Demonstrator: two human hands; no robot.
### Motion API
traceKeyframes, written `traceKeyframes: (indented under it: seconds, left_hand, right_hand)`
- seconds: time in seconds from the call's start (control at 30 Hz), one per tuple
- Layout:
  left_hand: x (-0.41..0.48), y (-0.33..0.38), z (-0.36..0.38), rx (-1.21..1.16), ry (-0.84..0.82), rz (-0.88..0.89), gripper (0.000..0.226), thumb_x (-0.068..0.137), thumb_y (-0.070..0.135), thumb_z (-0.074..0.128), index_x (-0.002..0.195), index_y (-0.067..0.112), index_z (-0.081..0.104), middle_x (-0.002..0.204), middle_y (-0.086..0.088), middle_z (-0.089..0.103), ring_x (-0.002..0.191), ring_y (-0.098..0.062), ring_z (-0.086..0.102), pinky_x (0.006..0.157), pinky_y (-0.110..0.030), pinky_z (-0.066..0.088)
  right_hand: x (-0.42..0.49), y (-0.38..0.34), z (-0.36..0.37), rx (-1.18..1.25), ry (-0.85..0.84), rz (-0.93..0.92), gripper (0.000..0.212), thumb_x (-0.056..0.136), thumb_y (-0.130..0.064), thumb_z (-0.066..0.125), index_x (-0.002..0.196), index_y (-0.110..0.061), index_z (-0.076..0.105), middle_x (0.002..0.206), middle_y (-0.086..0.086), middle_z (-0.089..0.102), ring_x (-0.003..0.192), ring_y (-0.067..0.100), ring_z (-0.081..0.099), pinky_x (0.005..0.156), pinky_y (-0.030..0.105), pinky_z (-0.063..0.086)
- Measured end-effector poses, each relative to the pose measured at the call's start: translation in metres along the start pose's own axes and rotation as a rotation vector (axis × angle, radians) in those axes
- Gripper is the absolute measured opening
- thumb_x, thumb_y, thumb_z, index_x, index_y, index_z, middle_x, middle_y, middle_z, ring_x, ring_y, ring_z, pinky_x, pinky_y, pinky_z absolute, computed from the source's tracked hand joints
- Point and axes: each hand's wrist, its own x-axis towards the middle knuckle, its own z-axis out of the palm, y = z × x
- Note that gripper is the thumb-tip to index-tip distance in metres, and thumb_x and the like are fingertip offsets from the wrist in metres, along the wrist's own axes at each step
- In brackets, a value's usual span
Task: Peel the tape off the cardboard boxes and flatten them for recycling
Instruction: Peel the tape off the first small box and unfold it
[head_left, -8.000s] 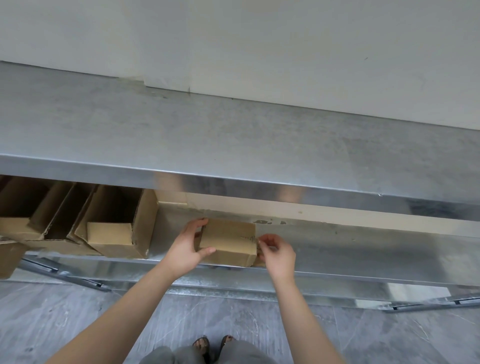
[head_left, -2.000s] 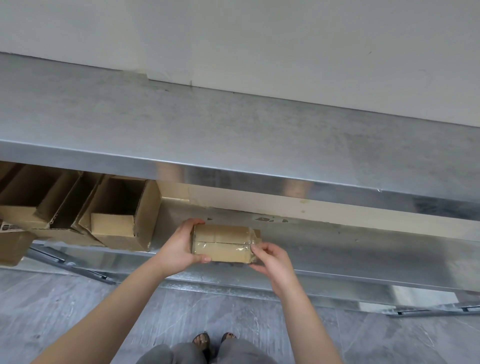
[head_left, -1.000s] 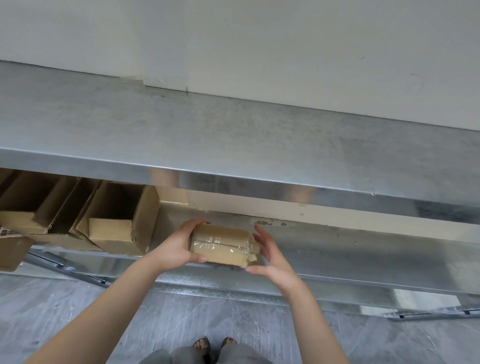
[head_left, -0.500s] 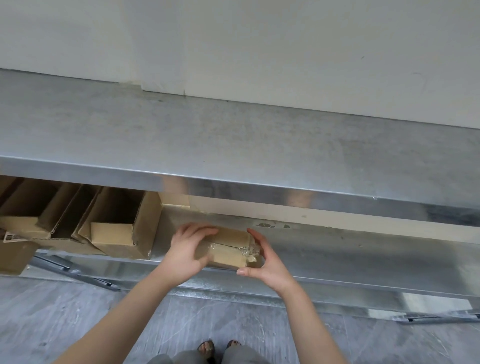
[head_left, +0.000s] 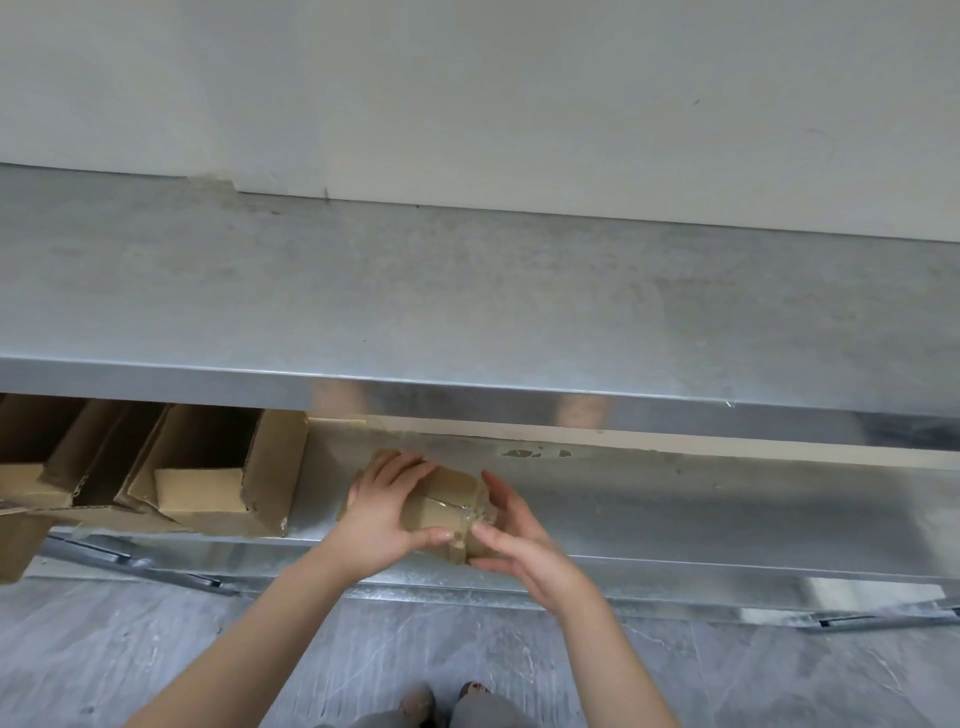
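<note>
Cardboard box (head_left: 448, 489), taped, half hidden under the left hand (head_left: 382, 522).

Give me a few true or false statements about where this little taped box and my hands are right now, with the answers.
1. Both the left hand and the right hand touch the small box. True.
2. The small box sits on the top shelf. False: it is held below that, at the lower shelf.
3. Open boxes lie on their sides to the left of it. True.
4. The small box is bare of tape. False: clear tape shows across it.
</note>
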Motion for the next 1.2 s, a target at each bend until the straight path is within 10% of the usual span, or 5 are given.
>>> traceKeyframes:
  seconds: [0.4, 0.53, 0.7, 1.0, 1.2]
  left_hand:
    - [-0.024, -0.044, -0.021, -0.52, 0.061, -0.296, 0.081, 0.072, 0.024, 0.084, 0.141, 0.026, 0.039, 0.137, 0.008, 0.044, 0.118, -0.012, 0.051, 0.098, -0.028, 0.046]
    - [-0.036, -0.036, -0.003, -0.569, 0.043, -0.375, 0.049, 0.077, 0.028, 0.08, 0.119, 0.024, 0.055, 0.106, 0.004, 0.068, 0.1, -0.001, 0.061, 0.083, -0.022, 0.05]
    - [-0.038, -0.031, -0.005, -0.661, 0.085, -0.365, 0.031, 0.078, 0.029, 0.079, 0.103, 0.033, 0.061, 0.101, 0.006, 0.071, 0.098, -0.002, 0.065, 0.088, -0.029, 0.053]
    - [-0.036, -0.011, 0.003, -0.596, 0.208, -0.361, 0.043, 0.077, 0.03, 0.08, 0.112, 0.022, 0.055, 0.105, 0.007, 0.062, 0.095, -0.007, 0.06, 0.081, -0.02, 0.046]
    - [-0.037, -0.024, 0.001, -0.965, -0.039, -0.393, 0.065, 0.073, 0.021, 0.078, 0.129, 0.025, 0.045, 0.125, 0.007, 0.055, 0.117, -0.011, 0.052, 0.101, -0.032, 0.042]
  right_hand:
    - [0.01, -0.015, 0.001, -0.24, 0.183, -0.096, 0.09, 0.078, -0.012, 0.079, 0.144, -0.045, 0.028, 0.139, -0.022, 0.039, 0.128, 0.007, 0.045, 0.091, 0.031, 0.056]
    - [0.014, -0.025, 0.003, -0.35, 0.16, -0.119, 0.101, 0.073, -0.016, 0.086, 0.148, -0.04, 0.022, 0.136, -0.026, 0.034, 0.127, 0.001, 0.038, 0.083, -0.002, 0.037]
    - [0.014, -0.019, -0.002, -0.359, 0.216, -0.118, 0.094, 0.068, -0.012, 0.088, 0.137, -0.047, 0.035, 0.129, -0.032, 0.042, 0.117, -0.007, 0.044, 0.087, 0.005, 0.041]
    - [0.016, -0.014, 0.004, -0.339, 0.258, -0.117, 0.099, 0.062, -0.027, 0.092, 0.139, -0.042, 0.031, 0.131, -0.022, 0.042, 0.123, 0.008, 0.047, 0.104, 0.041, 0.047]
    - [0.008, -0.009, -0.008, -0.332, 0.251, -0.135, 0.096, 0.059, -0.015, 0.092, 0.133, -0.043, 0.038, 0.136, -0.022, 0.042, 0.125, -0.004, 0.042, 0.1, 0.022, 0.041]
